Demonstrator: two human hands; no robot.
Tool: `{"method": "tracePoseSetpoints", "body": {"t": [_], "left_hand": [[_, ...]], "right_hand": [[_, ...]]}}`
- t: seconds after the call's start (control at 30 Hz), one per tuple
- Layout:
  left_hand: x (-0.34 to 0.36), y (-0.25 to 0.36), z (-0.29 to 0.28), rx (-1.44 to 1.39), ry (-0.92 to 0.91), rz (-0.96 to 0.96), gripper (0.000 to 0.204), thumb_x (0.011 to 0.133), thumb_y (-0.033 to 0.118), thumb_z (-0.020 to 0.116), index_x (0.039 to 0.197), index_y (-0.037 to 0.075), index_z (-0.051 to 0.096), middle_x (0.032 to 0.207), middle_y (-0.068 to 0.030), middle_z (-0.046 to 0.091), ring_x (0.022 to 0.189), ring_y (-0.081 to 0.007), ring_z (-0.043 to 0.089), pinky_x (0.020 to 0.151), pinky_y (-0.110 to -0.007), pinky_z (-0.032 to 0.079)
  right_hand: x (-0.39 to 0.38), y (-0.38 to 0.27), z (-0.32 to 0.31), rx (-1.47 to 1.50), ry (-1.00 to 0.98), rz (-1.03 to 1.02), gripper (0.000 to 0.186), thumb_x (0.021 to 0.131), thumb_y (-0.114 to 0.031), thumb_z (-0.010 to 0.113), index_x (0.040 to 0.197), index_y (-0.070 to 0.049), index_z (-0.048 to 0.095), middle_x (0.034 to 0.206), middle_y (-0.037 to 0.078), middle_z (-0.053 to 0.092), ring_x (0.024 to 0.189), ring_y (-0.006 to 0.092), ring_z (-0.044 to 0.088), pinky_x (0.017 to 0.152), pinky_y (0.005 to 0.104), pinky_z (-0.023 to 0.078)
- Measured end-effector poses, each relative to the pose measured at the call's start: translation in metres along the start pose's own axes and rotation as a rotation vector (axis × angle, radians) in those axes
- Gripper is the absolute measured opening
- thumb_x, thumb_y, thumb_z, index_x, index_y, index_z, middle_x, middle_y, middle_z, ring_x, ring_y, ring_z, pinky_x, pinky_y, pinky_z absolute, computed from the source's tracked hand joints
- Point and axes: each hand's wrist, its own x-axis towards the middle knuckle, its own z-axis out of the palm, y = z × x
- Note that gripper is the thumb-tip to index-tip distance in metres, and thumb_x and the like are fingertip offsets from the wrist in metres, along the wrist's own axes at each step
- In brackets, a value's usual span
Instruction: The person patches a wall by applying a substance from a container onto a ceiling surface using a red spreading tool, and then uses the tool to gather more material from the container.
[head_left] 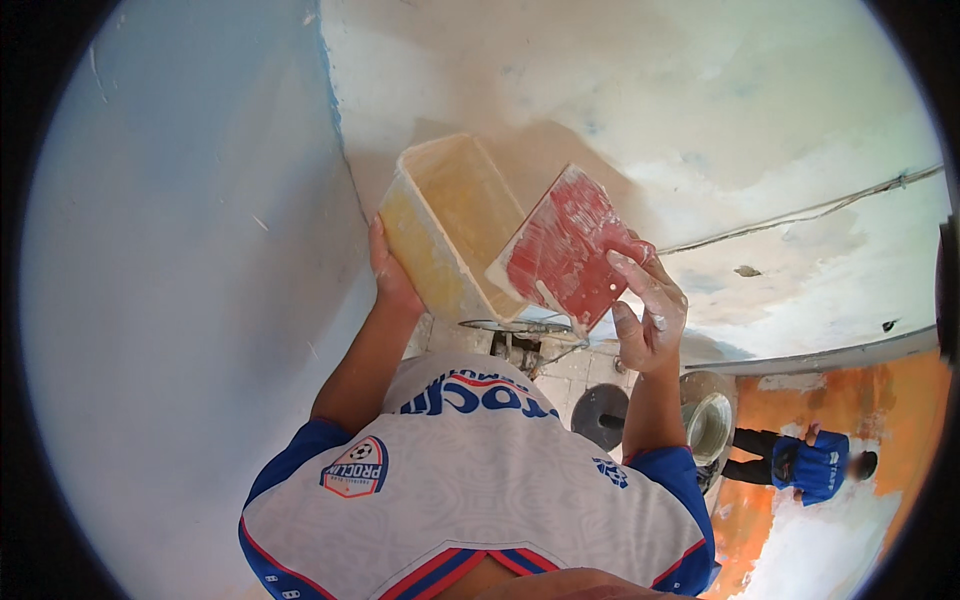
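My left hand (395,275) grips the outer side of a yellow rectangular plastic tub (420,250), which is tilted with its opening toward the upper right. Pale residue coats its rim and inside walls. Close to the tub's right rim is a flat red plaster spreader (565,245), streaked with white paste that is thickest along its lower left edge. My right hand (652,310) pinches the spreader by its right side, and white smears mark the fingers. The spreader's near edge seems to overlap the tub's mouth; I cannot tell whether they touch.
A patchy white wall (700,130) faces me, crossed by a cable (800,215); a pale blue wall (180,260) meets it on the left. Below lie a dark round object (600,415) and a bucket (710,425). A person in a blue shirt (825,465) stands near an orange wall (860,395).
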Motion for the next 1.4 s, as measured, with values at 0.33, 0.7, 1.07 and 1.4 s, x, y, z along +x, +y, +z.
{"method": "tracePoseSetpoints", "body": {"t": [0.33,0.7,1.07,1.4], "left_hand": [[0.003,-0.041,-0.021,-0.049,0.055,0.004,0.075,0.1,0.066,0.029,0.151,0.013,0.042,0.148,-0.0118,0.05,0.134,-0.0303,0.051,0.112,-0.047,0.042],[0.012,-0.067,-0.008,-0.058,0.005,0.04,0.072,0.102,0.062,0.029,0.153,0.013,0.038,0.151,-0.0128,0.047,0.137,-0.0316,0.048,0.113,-0.047,0.041],[0.036,-0.096,-0.012,-0.048,-0.024,0.123,0.072,0.102,0.062,0.029,0.151,0.011,0.041,0.149,-0.0123,0.05,0.134,-0.0305,0.051,0.11,-0.045,0.044],[0.024,-0.1,-0.032,0.027,0.024,0.074,0.074,0.101,0.065,0.028,0.151,0.011,0.042,0.149,-0.012,0.049,0.135,-0.0296,0.05,0.111,-0.045,0.044]], "right_hand": [[-0.018,0.038,-0.003,-0.068,0.057,0.064,0.042,0.079,-0.012,0.079,0.118,0.001,0.07,0.115,0.025,0.071,0.108,0.0401,0.068,0.095,0.0425,0.052],[-0.018,0.058,-0.04,-0.232,0.227,-0.048,0.028,0.086,-0.02,0.078,0.104,0.001,0.072,0.094,0.019,0.073,0.082,0.0321,0.07,0.074,0.0359,0.056],[0.003,0.067,-0.068,-0.558,0.355,0.235,0.017,0.09,-0.016,0.075,0.097,-0.001,0.073,0.079,0.015,0.072,0.061,0.0241,0.067,0.062,0.0306,0.054],[0.065,0.087,-0.103,-0.71,0.462,0.381,0.023,0.091,-0.024,0.075,0.103,-0.004,0.077,0.064,0.018,0.064,0.05,0.0248,0.058,0.052,0.0338,0.046]]}}
